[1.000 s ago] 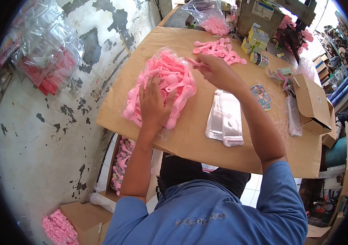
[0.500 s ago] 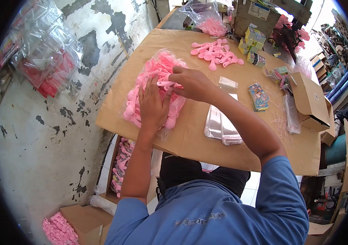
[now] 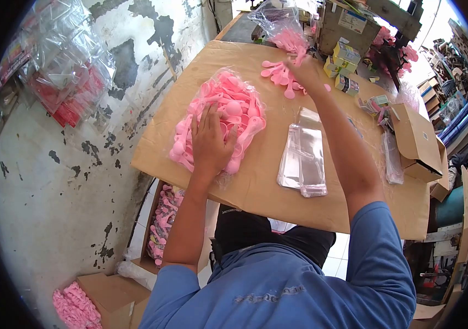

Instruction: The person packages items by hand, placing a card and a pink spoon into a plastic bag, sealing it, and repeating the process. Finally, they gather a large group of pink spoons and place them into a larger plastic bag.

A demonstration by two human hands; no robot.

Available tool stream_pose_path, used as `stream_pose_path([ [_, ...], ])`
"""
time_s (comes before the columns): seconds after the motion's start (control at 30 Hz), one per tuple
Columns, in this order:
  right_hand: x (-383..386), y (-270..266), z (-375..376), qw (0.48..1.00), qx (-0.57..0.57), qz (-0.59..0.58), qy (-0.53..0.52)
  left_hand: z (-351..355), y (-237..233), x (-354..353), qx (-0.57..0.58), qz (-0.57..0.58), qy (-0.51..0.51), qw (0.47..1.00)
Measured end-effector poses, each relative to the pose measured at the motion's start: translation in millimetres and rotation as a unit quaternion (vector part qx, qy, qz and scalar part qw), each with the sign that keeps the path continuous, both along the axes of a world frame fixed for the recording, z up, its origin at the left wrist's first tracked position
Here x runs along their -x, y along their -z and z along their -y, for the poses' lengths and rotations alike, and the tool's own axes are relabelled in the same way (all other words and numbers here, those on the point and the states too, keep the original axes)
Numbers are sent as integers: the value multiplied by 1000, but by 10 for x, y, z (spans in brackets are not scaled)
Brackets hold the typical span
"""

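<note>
A clear plastic bag (image 3: 256, 98) lies on the table's left part, filled with pink plastic spoons (image 3: 234, 108). My left hand (image 3: 212, 143) rests on these spoons, palm down with its fingers stretched out. Farther back, my right hand (image 3: 305, 72) is over a loose pile of pink spoons (image 3: 289, 93). Motion smears its fingers, so whether it holds a spoon cannot be made out. The hand and forearm cover part of that pile.
Clear plastic sleeves (image 3: 302, 159) lie on the cardboard-covered table (image 3: 245, 192). Small yellow boxes (image 3: 346, 57) stand at the back right, near an open cardboard box (image 3: 418, 140). Another bag of pink spoons (image 3: 289, 41) sits at the back. The peeling wall (image 3: 69, 192) borders the left side.
My right hand has moved from the bagged spoons back and right to the loose pile. The left hand stays on the bagged spoons, its fingers still extended.
</note>
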State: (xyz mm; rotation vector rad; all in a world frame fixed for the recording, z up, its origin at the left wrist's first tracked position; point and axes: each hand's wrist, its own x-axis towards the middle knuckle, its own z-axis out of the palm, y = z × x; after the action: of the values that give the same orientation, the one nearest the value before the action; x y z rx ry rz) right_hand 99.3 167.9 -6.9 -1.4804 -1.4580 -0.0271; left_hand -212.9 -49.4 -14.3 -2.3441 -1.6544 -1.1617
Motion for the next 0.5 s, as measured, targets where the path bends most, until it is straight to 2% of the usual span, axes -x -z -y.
stream_pose_path([
  [0.07, 41, 69, 4, 986, -68, 152, 21, 15, -36, -15, 4, 31, 5, 1000],
  [0.13, 378, -222, 451, 984, -24, 47, -171, 13, -53, -10, 17, 44, 11, 999],
  [0.2, 752, -428, 790, 938, 55, -2, -343, 20, -38, -7, 21, 55, 13, 998],
  [0.27, 1075, -368, 1031, 891, 79, 19, -447, -10, -22, -41, 11, 69, 20, 997],
  [0.33, 1301, -512, 1330, 890, 57, 232, -387, -28, -5, -84, -39, 68, 17, 997],
  [0.4, 1432, -468, 1412, 891, 78, 232, -383, -37, 24, -60, -51, 96, 30, 994],
  [0.43, 1459, -452, 1439, 889, 86, 232, -386, -60, 81, -36, -42, 170, 62, 983],
  [0.5, 1463, -420, 1500, 888, 86, 204, -404, -44, 126, -16, -67, 198, 67, 976],
])
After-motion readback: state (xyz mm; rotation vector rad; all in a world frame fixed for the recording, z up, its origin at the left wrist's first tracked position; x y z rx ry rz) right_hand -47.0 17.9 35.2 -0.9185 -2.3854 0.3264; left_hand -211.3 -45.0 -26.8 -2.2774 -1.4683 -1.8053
